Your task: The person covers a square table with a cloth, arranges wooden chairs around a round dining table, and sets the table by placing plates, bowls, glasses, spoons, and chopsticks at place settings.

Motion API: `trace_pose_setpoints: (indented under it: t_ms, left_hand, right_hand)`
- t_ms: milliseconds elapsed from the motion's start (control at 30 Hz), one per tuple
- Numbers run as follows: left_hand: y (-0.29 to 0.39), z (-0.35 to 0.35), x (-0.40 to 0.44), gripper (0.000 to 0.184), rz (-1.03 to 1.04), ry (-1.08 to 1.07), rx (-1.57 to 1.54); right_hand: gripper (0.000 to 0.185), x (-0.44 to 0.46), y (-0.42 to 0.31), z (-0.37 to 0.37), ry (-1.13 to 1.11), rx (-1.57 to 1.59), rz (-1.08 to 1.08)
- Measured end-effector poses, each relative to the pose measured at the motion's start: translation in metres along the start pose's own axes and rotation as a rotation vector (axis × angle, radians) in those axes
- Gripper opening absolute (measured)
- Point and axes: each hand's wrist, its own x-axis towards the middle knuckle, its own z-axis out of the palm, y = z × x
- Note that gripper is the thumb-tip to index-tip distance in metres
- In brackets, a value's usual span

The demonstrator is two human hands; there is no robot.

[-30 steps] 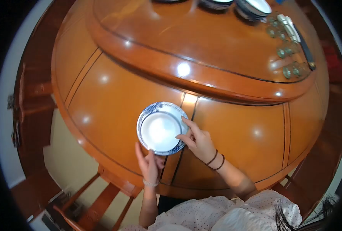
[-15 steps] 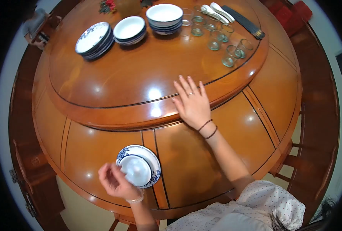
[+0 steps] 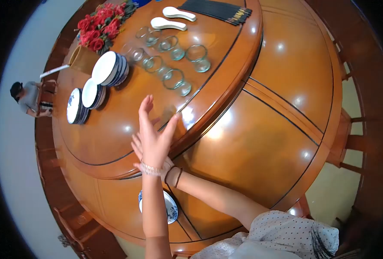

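Observation:
My left hand [image 3: 154, 140], with a pale beaded bracelet, is raised over the edge of the wooden turntable [image 3: 126, 149]. Its fingers are apart and hold nothing; the clear glasses [image 3: 174, 80] stand just beyond it. My right hand [image 3: 137, 146], behind a dark cord bracelet, lies at the turntable's rim. The left wrist crosses in front and covers much of it; the fingers that show are spread. Below, on the fixed table, a blue-and-white plate [image 3: 172, 210] is partly covered by my left forearm, which hides most of what sits on it.
Stacked bowls [image 3: 104, 68], smaller bowls [image 3: 90, 93] and plates [image 3: 74, 105] stand left on the turntable. White spoons [image 3: 170, 23] and dark chopsticks [image 3: 217, 9] lie farther back, near red flowers [image 3: 98, 28]. A person [image 3: 29, 97] is at far left; wooden chairs [image 3: 77, 220] ring the table.
My left hand has moved from beside the bowl up over the turntable edge. My right hand has shifted left along the rim. The view has turned, and the glasses appear nearer my hands.

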Motion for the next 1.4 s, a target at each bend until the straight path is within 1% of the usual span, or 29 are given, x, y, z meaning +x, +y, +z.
trace_pose_setpoints:
  t_ms: [133, 167, 200, 267, 300, 333, 367, 400, 433, 467, 500, 567, 633, 700, 733, 767, 800, 833, 900, 967, 1033, 1100, 1133, 1167, 1233, 1267, 1300, 1367, 1400]
  left_hand:
    - [-0.033, 0.011, 0.026, 0.071, -0.064, -0.039, 0.071]
    - [-0.039, 0.010, 0.029, 0.073, -0.099, -0.035, 0.054]
    - [-0.042, 0.009, 0.030, 0.074, -0.139, -0.017, 0.045]
    - [-0.055, 0.010, 0.028, 0.076, -0.151, 0.027, -0.033]
    - [-0.061, 0.012, 0.025, 0.078, -0.161, 0.058, -0.108]
    - [-0.053, 0.014, 0.020, 0.075, -0.216, 0.084, -0.237]
    - [-0.058, 0.016, 0.016, 0.075, -0.239, 0.109, -0.247]
    - [-0.062, 0.018, 0.013, 0.073, -0.227, 0.114, -0.275]
    - [-0.066, 0.019, 0.009, 0.072, -0.207, 0.120, -0.301]
    - [-0.061, 0.021, 0.005, 0.068, -0.219, 0.169, -0.223]
    - [-0.065, 0.023, 0.002, 0.068, -0.220, 0.192, -0.229]
    - [-0.079, 0.028, -0.004, 0.061, -0.166, 0.281, -0.167]
    - [-0.087, 0.028, -0.012, 0.057, -0.165, 0.324, -0.160]
    - [-0.086, 0.026, -0.022, 0.054, -0.158, 0.371, -0.152]
    - [-0.077, 0.023, -0.032, 0.054, -0.195, 0.434, -0.229]
    - [-0.074, 0.020, -0.042, 0.054, -0.243, 0.492, -0.301]
    - [-0.084, 0.016, -0.054, 0.050, -0.184, 0.522, -0.255]
    - [-0.087, 0.009, -0.068, 0.053, -0.182, 0.520, -0.274]
    - [-0.073, -0.010, -0.097, 0.058, -0.258, 0.437, -0.339]
    - [-0.065, -0.027, -0.129, 0.062, -0.292, 0.377, -0.206]
    - [-0.079, -0.038, -0.166, 0.063, -0.298, 0.360, -0.166]
    - [-0.077, -0.048, -0.198, 0.065, -0.406, 0.436, -0.107]
    - [-0.073, -0.055, -0.212, 0.065, -0.458, 0.418, 0.047]
    - [-0.072, -0.061, -0.224, 0.065, -0.502, 0.437, 0.053]
    - [-0.074, -0.076, -0.244, 0.059, -0.604, 0.339, 0.082]
    - [-0.074, -0.079, -0.251, 0.057, -0.578, 0.341, 0.119]
    - [-0.074, -0.082, -0.258, 0.057, -0.615, 0.361, 0.121]
    - [-0.075, -0.089, -0.265, 0.052, -0.538, 0.271, 0.180]
    - [-0.077, -0.091, -0.268, 0.047, -0.507, 0.277, 0.202]
  right_hand:
    - [0.035, -0.038, -0.022, -0.010, -0.868, -1.772, -0.306]
    - [0.032, -0.053, -0.041, 0.004, -0.800, -1.689, -0.065]
    - [0.022, -0.069, -0.056, -0.002, -0.882, -1.770, -0.039]
    - [0.017, -0.078, -0.107, 0.012, -0.924, -1.844, 0.009]
    - [0.020, -0.073, -0.135, 0.028, -0.869, -1.858, -0.082]
    - [0.023, -0.066, -0.158, 0.047, -0.764, -1.910, -0.253]
    - [0.025, -0.060, -0.181, 0.056, -0.585, -2.061, -0.204]
    - [0.027, -0.041, -0.190, 0.059, -0.462, -1.866, -0.502]
    - [0.030, -0.025, -0.209, 0.059, -0.296, -2.002, -0.496]
    - [0.033, -0.001, -0.217, 0.069, -0.258, -1.927, -0.683]
    - [0.030, 0.019, -0.227, 0.078, -0.067, -1.973, -0.543]
    - [0.028, 0.065, -0.227, 0.087, -0.093, -2.095, -0.621]
    - [0.028, 0.115, -0.222, 0.074, -0.331, -2.302, -0.933]
    - [0.031, 0.153, -0.208, 0.062, -0.317, -2.541, -0.993]
    - [0.031, 0.160, -0.199, 0.063, -0.338, -2.535, -1.009]
    - [0.032, 0.168, -0.188, 0.065, -0.260, -2.681, -0.928]
    - [0.032, 0.173, -0.179, 0.066, -0.179, -2.826, -0.833]
    - [0.032, 0.179, -0.173, 0.062, -0.200, -2.827, -0.812]
    - [0.034, 0.189, -0.163, 0.054, -0.160, -2.893, -0.886]
    - [0.030, 0.196, -0.158, 0.050, -0.109, -2.965, -0.785]
    - [0.032, 0.193, -0.154, 0.050, -0.068, -2.978, -0.739]
    - [0.038, 0.200, -0.154, 0.047, -0.024, -2.931, -0.751]
    - [0.038, 0.205, -0.156, 0.044, -0.065, -2.891, -0.736]
    - [0.038, 0.211, -0.158, 0.043, -0.104, -2.848, -0.719]
    - [0.038, 0.220, -0.151, 0.041, -0.138, -2.814, -0.653]
    - [0.038, 0.223, -0.152, 0.043, -0.169, -2.800, -0.648]
    - [0.039, 0.226, -0.152, 0.042, -0.200, -2.786, -0.648]
    - [0.037, 0.234, -0.157, 0.036, -0.170, -2.665, -0.805]
    - [0.036, 0.230, -0.156, 0.038, -0.228, -2.499, -0.760]
